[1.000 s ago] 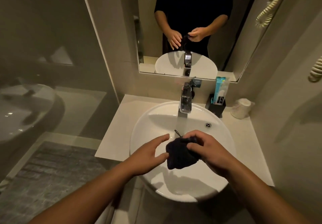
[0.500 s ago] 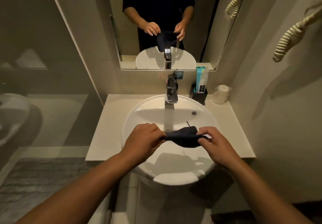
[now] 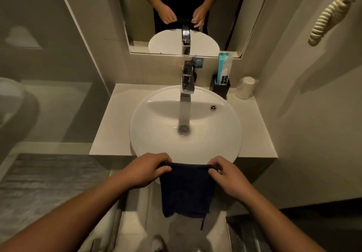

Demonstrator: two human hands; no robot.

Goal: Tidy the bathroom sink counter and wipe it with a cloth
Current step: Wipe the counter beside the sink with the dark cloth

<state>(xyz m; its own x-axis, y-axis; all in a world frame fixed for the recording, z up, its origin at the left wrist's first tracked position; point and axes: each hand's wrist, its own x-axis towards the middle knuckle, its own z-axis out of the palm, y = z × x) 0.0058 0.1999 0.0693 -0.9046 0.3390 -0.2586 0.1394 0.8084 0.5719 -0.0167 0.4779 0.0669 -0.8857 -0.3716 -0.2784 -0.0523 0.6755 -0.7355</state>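
A dark blue cloth [image 3: 186, 191] hangs spread out in front of the white round sink [image 3: 156, 140]. My left hand [image 3: 146, 168] pinches its top left corner and my right hand [image 3: 227, 175] pinches its top right corner, both just before the basin's front rim. The cloth hangs flat below my hands, clear of the beige counter [image 3: 111, 126]. Water runs from the chrome faucet [image 3: 187, 79] into the drain.
At the back right of the counter stand a black holder [image 3: 220, 89] with a teal packet and a white roll [image 3: 245, 87]. A mirror [image 3: 184, 16] hangs above, a coiled cord on the right wall, a glass partition on the left.
The cloth, bunched over the basin a second ago, has been pulled back toward me and opened out; it now hangs flat from both hands in front of the sink.
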